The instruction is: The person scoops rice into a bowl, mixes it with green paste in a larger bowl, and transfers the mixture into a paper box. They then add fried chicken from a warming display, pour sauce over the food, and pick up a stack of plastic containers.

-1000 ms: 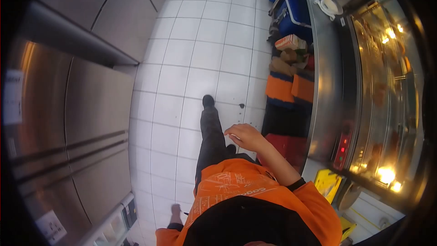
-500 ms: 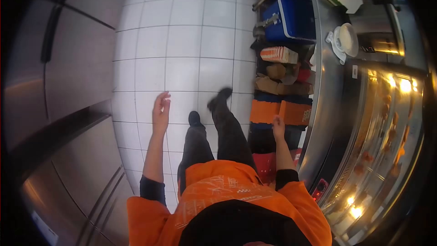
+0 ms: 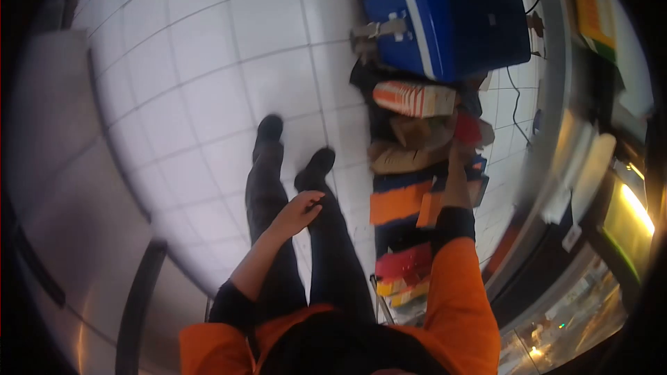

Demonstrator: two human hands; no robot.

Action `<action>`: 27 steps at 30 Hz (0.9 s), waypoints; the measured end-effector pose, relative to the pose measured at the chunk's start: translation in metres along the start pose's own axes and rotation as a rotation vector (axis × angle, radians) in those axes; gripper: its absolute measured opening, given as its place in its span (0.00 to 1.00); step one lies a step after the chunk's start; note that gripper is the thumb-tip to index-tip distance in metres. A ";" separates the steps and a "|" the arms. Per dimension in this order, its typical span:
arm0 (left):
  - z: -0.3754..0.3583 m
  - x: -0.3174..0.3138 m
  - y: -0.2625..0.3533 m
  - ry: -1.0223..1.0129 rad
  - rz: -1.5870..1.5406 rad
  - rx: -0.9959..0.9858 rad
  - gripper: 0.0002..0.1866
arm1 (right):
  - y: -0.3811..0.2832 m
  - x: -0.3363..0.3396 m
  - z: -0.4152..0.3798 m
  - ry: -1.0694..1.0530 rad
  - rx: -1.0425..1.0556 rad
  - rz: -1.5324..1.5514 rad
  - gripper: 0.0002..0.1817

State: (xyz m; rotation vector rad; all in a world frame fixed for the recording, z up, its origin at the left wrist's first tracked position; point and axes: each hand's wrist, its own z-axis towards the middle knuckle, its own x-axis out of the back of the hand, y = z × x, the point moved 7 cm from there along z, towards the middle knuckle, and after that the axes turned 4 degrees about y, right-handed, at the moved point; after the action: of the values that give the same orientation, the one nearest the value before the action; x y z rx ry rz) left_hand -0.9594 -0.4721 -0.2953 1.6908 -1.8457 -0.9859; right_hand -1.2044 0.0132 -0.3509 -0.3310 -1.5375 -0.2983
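My left hand [image 3: 299,212] hangs above my thigh with loosely bent fingers, the thumb apart, and nothing in it. My right hand [image 3: 458,153] reaches down into the stacked packaging beside me. It is at a red item [image 3: 467,129], whose kind I cannot make out; blur hides the fingers and whether they grip it. Close by lie brown paper bags [image 3: 403,158], a red-and-white striped carton [image 3: 415,98] and orange boxes or packs [image 3: 399,203].
A blue cooler box [image 3: 458,21] with a white rim stands beyond the packaging. Red and yellow packs [image 3: 404,264] lie nearer me. A steel counter and a lit display case [image 3: 570,326] are at the right, steel cabinets [image 3: 55,132] at the left, and white floor tiles [image 3: 208,83] between.
My view has turned and come closer to the packaging. My right hand has reached forward to the red item. My left hand has swung in over my thigh, and my feet have shifted.
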 end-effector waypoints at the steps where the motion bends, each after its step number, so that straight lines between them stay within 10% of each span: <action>1: 0.036 0.013 -0.005 -0.004 0.010 -0.041 0.17 | 0.002 0.013 0.017 0.079 -0.100 0.037 0.30; 3: 0.106 0.044 -0.011 0.126 0.144 -0.237 0.17 | 0.063 0.011 0.027 0.149 -0.227 -0.003 0.29; 5: 0.156 0.060 -0.016 0.159 0.071 -0.043 0.15 | 0.129 -0.025 0.045 0.582 0.089 -0.211 0.22; 8: 0.204 0.015 -0.029 -0.002 -0.181 0.101 0.15 | 0.120 -0.027 0.053 -0.080 0.119 -0.110 0.18; 12: 0.230 -0.089 0.018 -0.246 -0.234 0.005 0.15 | 0.060 -0.035 0.004 0.053 0.410 -0.149 0.14; 16: 0.251 -0.208 0.027 -0.312 -0.351 -0.032 0.18 | -0.013 -0.002 -0.040 -0.069 -0.103 0.226 0.12; 20: 0.267 -0.279 0.045 -0.308 -0.469 -0.044 0.33 | 0.049 -0.037 -0.093 0.177 0.005 0.003 0.14; 21: 0.271 -0.295 0.053 -0.324 -0.486 -0.050 0.33 | 0.033 -0.020 -0.095 -0.126 -0.213 -0.033 0.19; 27: 0.279 -0.340 0.050 -0.325 -0.349 -0.060 0.37 | 0.033 0.009 -0.170 -0.089 -0.344 0.164 0.16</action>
State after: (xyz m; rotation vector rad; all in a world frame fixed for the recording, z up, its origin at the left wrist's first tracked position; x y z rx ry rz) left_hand -1.1470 -0.0830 -0.3903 1.9490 -1.7164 -1.5205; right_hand -1.0351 -0.0230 -0.3437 -0.7448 -1.5335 -0.4238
